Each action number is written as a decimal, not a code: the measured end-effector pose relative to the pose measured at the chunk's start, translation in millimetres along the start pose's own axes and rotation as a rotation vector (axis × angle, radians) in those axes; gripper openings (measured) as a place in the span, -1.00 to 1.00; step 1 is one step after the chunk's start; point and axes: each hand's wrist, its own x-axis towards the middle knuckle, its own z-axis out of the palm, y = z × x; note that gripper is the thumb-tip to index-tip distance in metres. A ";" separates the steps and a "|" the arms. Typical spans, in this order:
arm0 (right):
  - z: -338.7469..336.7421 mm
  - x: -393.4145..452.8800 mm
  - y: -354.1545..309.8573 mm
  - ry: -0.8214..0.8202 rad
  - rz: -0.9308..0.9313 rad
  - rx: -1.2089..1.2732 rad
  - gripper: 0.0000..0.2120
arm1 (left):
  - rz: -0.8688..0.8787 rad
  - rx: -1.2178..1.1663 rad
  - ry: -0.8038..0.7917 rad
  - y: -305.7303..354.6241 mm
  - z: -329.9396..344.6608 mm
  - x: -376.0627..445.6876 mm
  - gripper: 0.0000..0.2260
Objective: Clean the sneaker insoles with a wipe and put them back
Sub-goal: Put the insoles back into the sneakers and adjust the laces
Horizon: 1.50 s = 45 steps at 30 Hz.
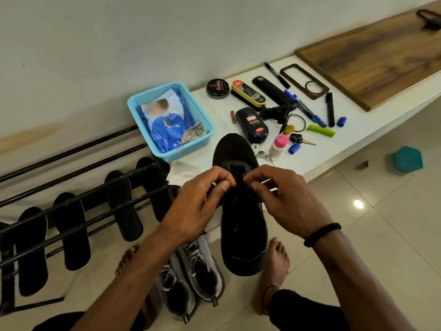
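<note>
Two hands meet over the black sneaker (241, 211), held toe-up above the floor tiles: left hand (198, 199) and right hand (284, 199) each have a pinching grip at its lace area. Four black insoles (124, 206) lean on the rack (71, 182) at left. Wipes pack (167, 130) sits in the blue basket (202, 115) on the white desk (358, 130); grey sneakers (191, 275) wait below.
</note>
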 end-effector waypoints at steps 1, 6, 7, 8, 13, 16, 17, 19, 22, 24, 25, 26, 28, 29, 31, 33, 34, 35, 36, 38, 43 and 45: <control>1.4 0.1 -0.9 0.024 -0.012 -0.034 -0.83 | -0.008 -0.012 0.005 0.3 0.2 0.1 -0.90; 7.2 2.1 -4.8 0.040 -0.077 -0.124 -0.85 | 0.039 0.073 0.037 1.4 1.3 3.2 -0.92; 6.1 2.7 -4.4 0.029 -0.081 -0.131 -0.85 | 0.051 0.091 0.034 1.1 1.1 4.1 -0.92; 4.4 2.6 -3.4 0.015 -0.085 -0.133 -0.84 | 0.066 0.115 0.032 0.0 1.0 5.0 -0.92; 2.2 0.7 -3.3 -0.021 -0.110 -0.172 -0.80 | 0.120 0.233 0.014 -6.5 -0.3 5.4 -0.90; 9.7 6.0 -7.7 -0.043 -0.112 -0.264 -0.81 | 0.136 0.325 0.013 -10.5 3.3 4.8 -0.90; 12.6 7.7 -8.8 -0.045 -0.110 -0.291 -0.81 | 0.134 0.347 0.017 -10.7 4.6 4.4 -0.89; 17.1 9.2 -9.6 -0.038 -0.100 -0.319 -0.84 | 0.140 0.382 0.022 -9.4 7.2 3.2 -0.87; 19.9 7.7 -8.2 -0.034 -0.090 -0.297 -0.92 | 0.132 0.357 0.024 -6.4 10.5 1.7 -0.88; 18.3 5.9 -6.4 -0.010 -0.081 -0.254 -0.93 | 0.101 0.307 0.038 -4.7 12.5 1.6 -0.91; 16.6 4.8 -5.5 0.006 -0.073 -0.229 -0.93 | 0.081 0.276 0.047 -3.6 13.5 1.8 -0.92; 15.2 4.2 -4.8 0.016 -0.061 -0.206 -0.92 | 0.062 0.241 0.058 -2.9 14.4 2.3 -0.92; 13.0 2.8 -3.4 0.029 -0.049 -0.181 -0.92 | 0.031 0.183 0.088 -1.4 15.9 3.8 -0.92; 12.1 2.7 -2.7 0.043 -0.051 -0.175 -0.92 | 0.023 0.170 0.100 -1.0 15.9 4.7 -0.92; 10.9 3.5 -1.6 0.071 -0.048 -0.159 -0.91 | 0.023 0.158 0.117 -1.9 14.6 6.5 -0.93; 11.3 5.0 -2.1 0.077 -0.035 -0.151 -0.84 | 0.042 0.140 0.128 -4.0 10.4 7.7 -0.91; 12.1 5.5 -2.4 0.080 -0.037 -0.160 -0.82 | 0.057 0.139 0.126 -5.1 8.6 8.5 -0.89; 13.2 5.7 -2.8 0.082 -0.044 -0.172 -0.81 | 0.072 0.152 0.118 -6.0 7.1 9.4 -0.88; 14.1 5.9 -3.7 0.085 -0.051 -0.179 -0.81 | 0.082 0.172 0.103 -7.2 6.5 10.5 -0.89; 14.5 5.9 -4.5 0.090 -0.051 -0.179 -0.80 | 0.080 0.202 0.082 -9.6 7.4 12.9 -0.91; 14.1 5.1 -6.0 0.099 -0.046 -0.198 -0.84 | 0.059 0.263 0.064 -13.0 10.3 15.0 -0.94; 15.4 5.8 -6.4 0.107 -0.039 -0.200 -0.86 | 0.062 0.282 0.063 -12.3 12.1 14.8 -0.93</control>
